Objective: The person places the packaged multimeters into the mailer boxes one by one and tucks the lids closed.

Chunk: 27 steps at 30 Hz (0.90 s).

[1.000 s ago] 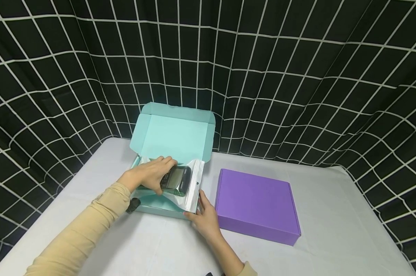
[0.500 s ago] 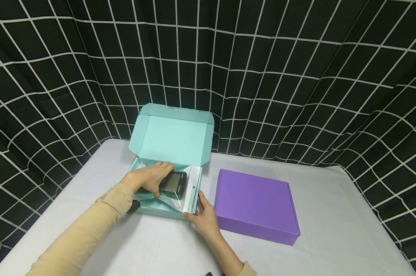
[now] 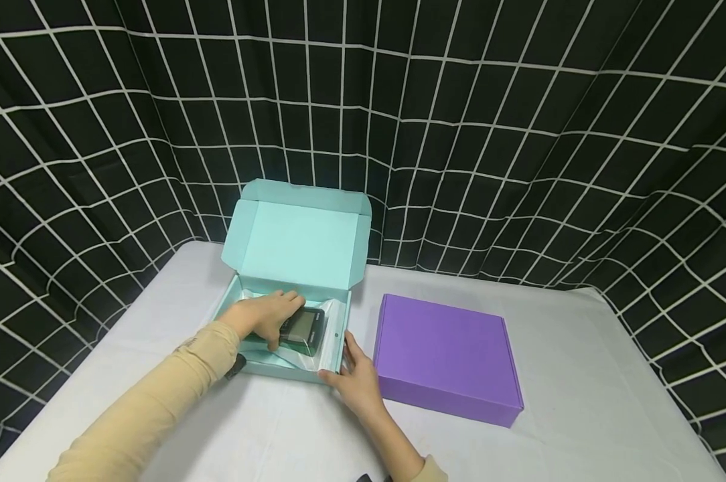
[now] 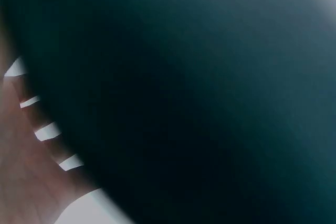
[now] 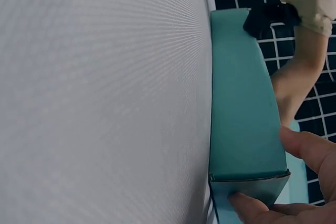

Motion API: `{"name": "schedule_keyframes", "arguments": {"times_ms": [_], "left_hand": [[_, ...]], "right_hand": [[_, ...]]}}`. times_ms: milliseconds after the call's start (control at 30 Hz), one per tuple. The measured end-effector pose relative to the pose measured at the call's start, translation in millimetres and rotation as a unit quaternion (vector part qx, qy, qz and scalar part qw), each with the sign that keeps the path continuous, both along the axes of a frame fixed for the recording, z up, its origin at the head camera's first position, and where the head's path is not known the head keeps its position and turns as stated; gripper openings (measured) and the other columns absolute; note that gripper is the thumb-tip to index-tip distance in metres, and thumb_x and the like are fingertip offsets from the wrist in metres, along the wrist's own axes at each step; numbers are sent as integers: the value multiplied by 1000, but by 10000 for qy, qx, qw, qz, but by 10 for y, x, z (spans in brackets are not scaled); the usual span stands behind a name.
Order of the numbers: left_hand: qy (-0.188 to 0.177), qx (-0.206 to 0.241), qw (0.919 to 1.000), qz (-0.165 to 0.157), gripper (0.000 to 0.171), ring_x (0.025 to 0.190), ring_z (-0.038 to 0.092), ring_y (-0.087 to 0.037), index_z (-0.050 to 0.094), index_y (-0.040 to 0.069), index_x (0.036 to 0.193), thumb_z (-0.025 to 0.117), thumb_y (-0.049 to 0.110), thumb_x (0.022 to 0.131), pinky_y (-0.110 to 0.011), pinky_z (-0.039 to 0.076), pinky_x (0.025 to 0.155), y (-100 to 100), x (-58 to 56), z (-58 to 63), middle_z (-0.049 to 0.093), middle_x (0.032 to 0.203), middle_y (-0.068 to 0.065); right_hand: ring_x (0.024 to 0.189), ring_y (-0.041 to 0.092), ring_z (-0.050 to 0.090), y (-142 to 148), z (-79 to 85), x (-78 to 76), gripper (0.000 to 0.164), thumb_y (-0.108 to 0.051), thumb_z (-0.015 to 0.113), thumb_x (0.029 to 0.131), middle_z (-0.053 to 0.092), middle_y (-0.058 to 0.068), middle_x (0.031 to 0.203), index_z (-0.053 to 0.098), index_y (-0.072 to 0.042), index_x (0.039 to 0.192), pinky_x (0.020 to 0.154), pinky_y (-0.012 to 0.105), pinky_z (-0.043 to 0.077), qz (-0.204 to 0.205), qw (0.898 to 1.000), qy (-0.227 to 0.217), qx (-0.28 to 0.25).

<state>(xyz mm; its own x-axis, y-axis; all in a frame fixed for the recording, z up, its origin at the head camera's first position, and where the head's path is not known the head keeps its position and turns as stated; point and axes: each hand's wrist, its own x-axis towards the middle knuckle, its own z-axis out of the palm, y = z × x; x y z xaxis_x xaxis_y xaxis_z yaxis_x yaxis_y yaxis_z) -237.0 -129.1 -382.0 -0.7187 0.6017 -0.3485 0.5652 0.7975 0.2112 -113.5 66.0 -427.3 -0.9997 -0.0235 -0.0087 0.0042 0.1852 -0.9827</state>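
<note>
A teal mailer box (image 3: pixel 284 376) stands with its lid raised at the back. Inside it lies a dark calculator (image 3: pixel 303 327) with a grey screen, in a clear plastic bag (image 3: pixel 333 331) with a white edge. My left hand (image 3: pixel 265 318) grips the calculator from above, thumb on the near side and fingers on the far side, hiding its left part. At the box's front right corner, my right hand (image 3: pixel 358 381) holds the walls between thumb and fingers. In the right wrist view, the thumb (image 5: pixel 310 148) lies at the top edge and a fingertip (image 5: pixel 247 205) presses the side wall.
A closed purple box (image 3: pixel 447 358) sits on the white-covered table (image 3: pixel 580 388), just right of the teal one. Black curtain with a white grid (image 3: pixel 459 167) surrounds the back and sides. A dark wrist device shows beneath the left sleeve (image 3: pixel 212 345).
My left hand has lowered the bagged calculator into the teal box; the bag's white edge has dropped inside the right wall. The right hand stays at the corner.
</note>
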Motion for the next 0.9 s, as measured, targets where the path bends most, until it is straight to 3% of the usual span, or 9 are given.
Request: {"name": "schedule_keyframes", "arguments": {"times_ms": [400,533,667,733,800,900], "left_hand": [[117,-58,9998,156,89,112,48,-32,40,3,135,90,7,62,-48,48,95,10,28,-3,47,127,-12],[-12,285,9989,369,99,123,47,-37,38,2,142,92,12,60,-53,41,103,-52,39,-21,47,136,-16],[-268,1164,9910,603,111,136,32,-44,28,-4,148,93,20,60,-58,28,111,-205,45,-5,33,150,-25],[-94,1865,9793,776,106,137,29,-47,28,-7,147,89,23,67,-60,25,112,-296,39,43,30,151,-29],[334,2580,9582,1188,94,136,30,-48,30,-6,147,83,24,75,-62,27,110,-389,12,96,30,150,-29],[1106,3446,9046,2252,78,133,32,-49,30,-5,147,70,29,88,-64,29,107,-497,-43,184,32,148,-30]], "right_hand": [[133,45,37,-7,21,-11,86,4,78,75,33,33,146,29,13,145,101,41,43,-2,9996,117,272],[132,48,37,30,65,-15,86,-3,78,76,38,35,142,29,13,145,105,53,37,145,9972,67,731],[132,49,36,133,186,-66,81,-9,76,80,39,36,141,31,14,144,109,58,31,580,9936,-217,944],[133,48,37,220,281,-115,75,-13,73,84,38,34,143,34,14,143,109,57,32,843,9916,-439,882],[131,46,40,323,386,-189,67,-16,68,89,40,32,143,37,14,141,108,56,33,1022,9900,-547,804],[131,44,42,477,513,-376,56,-20,58,97,42,30,143,41,13,139,108,54,36,911,9930,-564,499]]}}
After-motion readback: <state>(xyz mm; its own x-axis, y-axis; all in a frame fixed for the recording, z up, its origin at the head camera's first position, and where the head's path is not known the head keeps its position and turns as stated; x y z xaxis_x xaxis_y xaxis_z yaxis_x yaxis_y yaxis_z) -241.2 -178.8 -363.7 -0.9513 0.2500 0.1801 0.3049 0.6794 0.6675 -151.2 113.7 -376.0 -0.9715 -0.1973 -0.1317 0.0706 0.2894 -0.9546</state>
